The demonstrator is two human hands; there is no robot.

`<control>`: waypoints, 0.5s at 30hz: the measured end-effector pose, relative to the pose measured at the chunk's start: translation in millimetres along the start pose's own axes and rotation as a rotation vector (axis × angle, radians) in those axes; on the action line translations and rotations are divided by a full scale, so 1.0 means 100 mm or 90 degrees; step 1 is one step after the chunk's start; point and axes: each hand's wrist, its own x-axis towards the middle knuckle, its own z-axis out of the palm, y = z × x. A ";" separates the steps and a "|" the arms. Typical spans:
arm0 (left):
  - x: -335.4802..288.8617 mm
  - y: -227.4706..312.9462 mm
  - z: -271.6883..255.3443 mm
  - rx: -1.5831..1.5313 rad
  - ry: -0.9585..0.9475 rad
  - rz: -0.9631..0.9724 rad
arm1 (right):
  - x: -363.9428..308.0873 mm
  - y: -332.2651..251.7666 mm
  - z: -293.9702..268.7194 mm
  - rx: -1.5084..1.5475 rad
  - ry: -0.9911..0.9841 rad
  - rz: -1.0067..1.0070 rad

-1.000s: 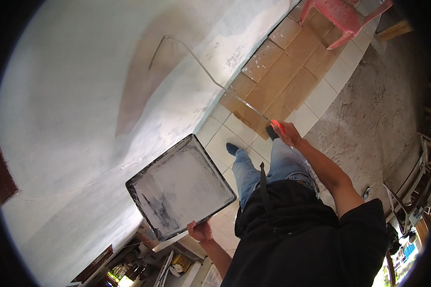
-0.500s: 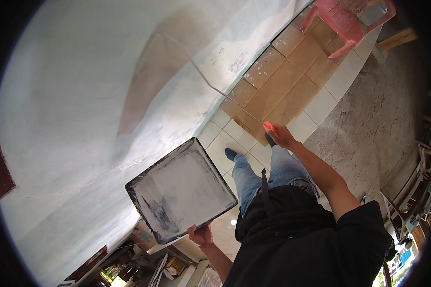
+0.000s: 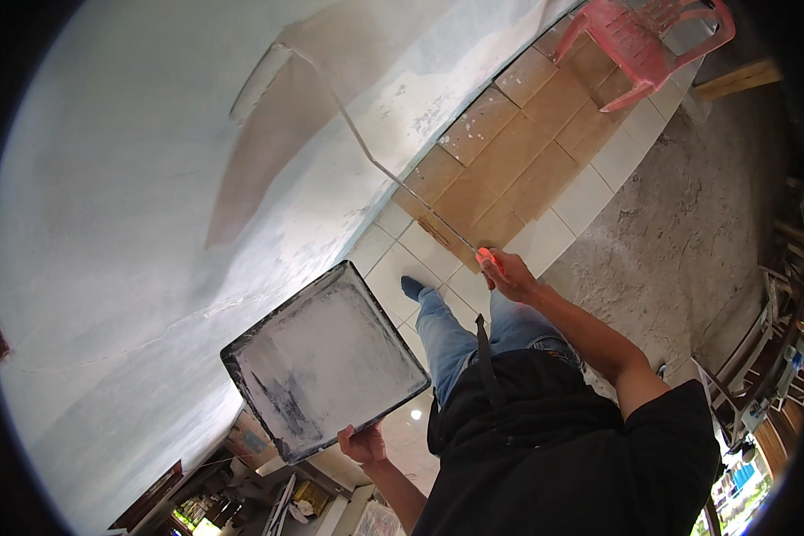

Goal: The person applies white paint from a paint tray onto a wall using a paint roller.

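Orange marks the handle (image 3: 486, 257) I have closed in my right hand (image 3: 511, 275); its thin rod (image 3: 366, 154) bends up-left to a pale roller (image 3: 257, 85) at the whitish wall (image 3: 125, 223), though I cannot tell whether it touches. My left hand (image 3: 363, 443) grips the near edge of a black-rimmed tray (image 3: 248, 389), smeared greyish-white inside. Further out I see white tiles (image 3: 429, 252), a brown floor covering (image 3: 496, 170) and a red chair (image 3: 632, 52).

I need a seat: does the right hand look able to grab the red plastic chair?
Probably not: the right hand holds the orange roller handle, and the chair appears well beyond reach.
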 end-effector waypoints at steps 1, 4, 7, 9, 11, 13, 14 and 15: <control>0.01 0.01 -0.03 0.001 -0.001 -0.001 | -0.02 -0.03 0.00 0.054 -0.035 0.007; 0.00 0.02 -0.10 0.010 -0.023 -0.007 | -0.07 0.13 -0.04 0.015 -0.012 -0.079; -0.02 0.00 0.03 0.025 -0.020 -0.004 | 0.06 0.38 -0.10 0.005 0.025 -0.091; -0.02 -0.01 0.04 0.027 -0.030 -0.002 | 0.10 0.66 -0.14 -0.021 0.027 -0.071; -0.02 -0.02 0.05 0.028 -0.033 0.000 | 0.11 0.78 -0.16 -0.074 0.039 -0.043; -0.03 -0.02 0.03 0.030 -0.034 0.001 | 0.09 0.83 -0.13 -0.066 0.044 -0.033; -0.03 -0.01 0.01 0.028 -0.026 0.002 | 0.07 0.82 -0.10 -0.055 0.053 -0.023; -0.03 -0.01 0.00 0.027 -0.018 0.004 | 0.04 0.85 -0.09 -0.057 0.050 -0.021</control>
